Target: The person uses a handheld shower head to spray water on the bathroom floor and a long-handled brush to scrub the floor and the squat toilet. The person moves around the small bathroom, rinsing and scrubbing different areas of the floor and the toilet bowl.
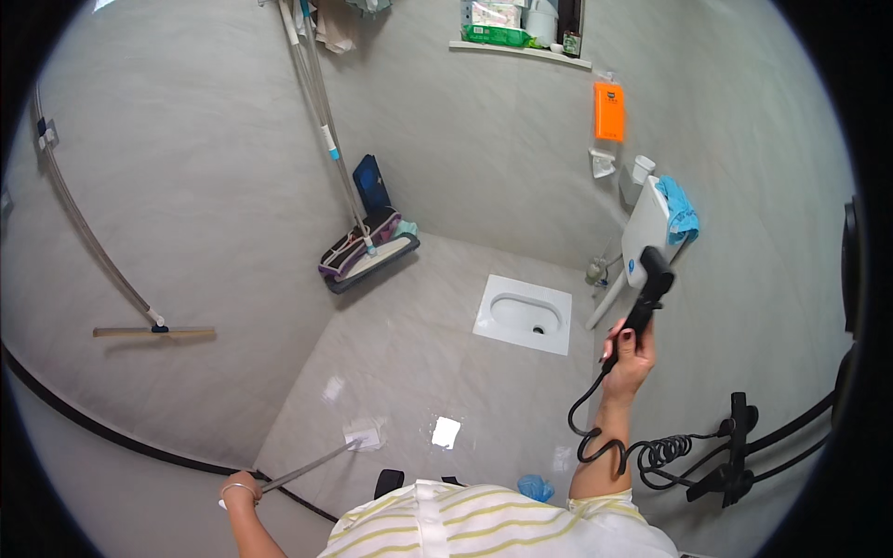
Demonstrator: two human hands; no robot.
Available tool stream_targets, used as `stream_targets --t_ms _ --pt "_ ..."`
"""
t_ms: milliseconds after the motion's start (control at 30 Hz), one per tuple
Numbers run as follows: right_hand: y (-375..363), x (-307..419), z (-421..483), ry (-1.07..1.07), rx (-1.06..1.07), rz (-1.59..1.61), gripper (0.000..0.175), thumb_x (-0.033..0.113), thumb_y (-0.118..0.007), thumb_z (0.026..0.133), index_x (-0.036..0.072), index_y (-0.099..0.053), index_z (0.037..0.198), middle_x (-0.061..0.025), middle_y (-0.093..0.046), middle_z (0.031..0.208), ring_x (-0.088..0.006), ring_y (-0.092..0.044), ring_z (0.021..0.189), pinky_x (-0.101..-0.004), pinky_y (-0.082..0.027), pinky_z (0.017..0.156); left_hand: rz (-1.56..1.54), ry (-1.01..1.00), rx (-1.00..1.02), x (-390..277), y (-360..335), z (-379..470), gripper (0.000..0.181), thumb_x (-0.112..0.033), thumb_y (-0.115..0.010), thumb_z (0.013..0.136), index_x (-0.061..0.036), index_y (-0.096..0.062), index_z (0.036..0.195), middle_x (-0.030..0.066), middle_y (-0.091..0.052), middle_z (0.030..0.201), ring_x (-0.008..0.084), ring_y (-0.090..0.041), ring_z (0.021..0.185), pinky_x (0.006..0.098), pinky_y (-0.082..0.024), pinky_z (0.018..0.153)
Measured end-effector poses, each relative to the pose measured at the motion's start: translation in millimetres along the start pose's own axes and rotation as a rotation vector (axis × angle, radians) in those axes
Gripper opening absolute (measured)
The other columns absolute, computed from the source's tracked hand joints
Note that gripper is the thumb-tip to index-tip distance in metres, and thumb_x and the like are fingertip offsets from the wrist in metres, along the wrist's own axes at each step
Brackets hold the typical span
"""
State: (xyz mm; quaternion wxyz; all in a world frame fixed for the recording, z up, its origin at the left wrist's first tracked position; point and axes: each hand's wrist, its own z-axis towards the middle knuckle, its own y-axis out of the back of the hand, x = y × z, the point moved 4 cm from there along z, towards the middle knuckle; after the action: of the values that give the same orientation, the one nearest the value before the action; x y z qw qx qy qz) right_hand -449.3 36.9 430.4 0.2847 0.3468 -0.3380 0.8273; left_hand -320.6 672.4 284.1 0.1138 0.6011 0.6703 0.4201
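Note:
My left hand (242, 487) is closed around the upper end of a thin grey pole (307, 470). The small white head (363, 439) of that pole rests on the floor. In my right hand (631, 359) is a black handheld spray nozzle (649, 289), raised near the right wall with its head pointing up and away. A black coiled hose (663, 452) hangs from its lower end and runs to a black wall fitting (736, 446). Beyond the floor head, a white squat toilet (523, 314) is set into the grey floor.
Mops (370, 254) lean in the far left corner. A squeegee (155, 332) hangs on the left wall. The white cistern (638, 230) carries a blue cloth (675, 209). A blue plastic bag (535, 487) lies near my body. An orange tissue pack (609, 111) hangs on the wall.

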Motion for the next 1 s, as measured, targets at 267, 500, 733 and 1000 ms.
stream_targets --t_ms 267,500,733,1000 --pt "20.0 -28.8 -3.8 -0.190 -0.110 -0.208 0.047 0.015 -0.056 0.082 0.006 -0.039 0.125 -0.0026 -0.050 0.069 -0.0064 -0.043 0.045 -0.0182 -0.034 0.037 0.054 -0.002 -0.046 -1.7 0.3 -4.7 0.027 -0.014 -0.062 0.063 -0.0046 -0.064 0.088 0.0118 -0.061 0.097 0.0246 -0.059 0.090 0.0316 -0.047 0.075" --pt "-1.1 -74.1 -70.4 -0.467 0.124 -0.101 0.051 0.009 -0.055 0.081 0.005 -0.034 0.127 -0.0038 -0.052 0.070 -0.0072 -0.044 0.046 -0.0186 -0.035 0.037 0.044 -0.050 -0.102 -11.9 11.5 -31.0 0.021 -0.010 -0.059 0.065 0.0013 -0.063 0.082 0.0189 -0.060 0.089 0.0290 -0.060 0.085 0.0340 -0.048 0.073" --pt "-55.8 -92.7 -163.3 -0.816 0.762 -0.270 0.045 0.004 -0.059 0.074 0.006 -0.049 0.118 -0.0002 -0.057 0.069 -0.0042 -0.046 0.050 -0.0190 -0.038 0.044 0.045 -0.003 -0.095 -17.4 16.2 -41.7 0.023 -0.010 -0.058 0.063 -0.0043 -0.064 0.085 0.0148 -0.061 0.092 0.0274 -0.060 0.086 0.0333 -0.047 0.074" --pt "-91.2 -73.8 -223.0 -0.555 1.541 -0.107 0.052 0.010 -0.063 0.070 0.016 -0.047 0.119 -0.0067 -0.061 0.100 -0.0216 -0.060 0.084 -0.0270 -0.045 0.075 0.060 0.003 -0.059 -14.2 8.3 -43.9 0.021 -0.012 -0.055 0.069 -0.0046 -0.063 0.086 0.0148 -0.061 0.094 0.0278 -0.058 0.089 0.0336 -0.046 0.076"
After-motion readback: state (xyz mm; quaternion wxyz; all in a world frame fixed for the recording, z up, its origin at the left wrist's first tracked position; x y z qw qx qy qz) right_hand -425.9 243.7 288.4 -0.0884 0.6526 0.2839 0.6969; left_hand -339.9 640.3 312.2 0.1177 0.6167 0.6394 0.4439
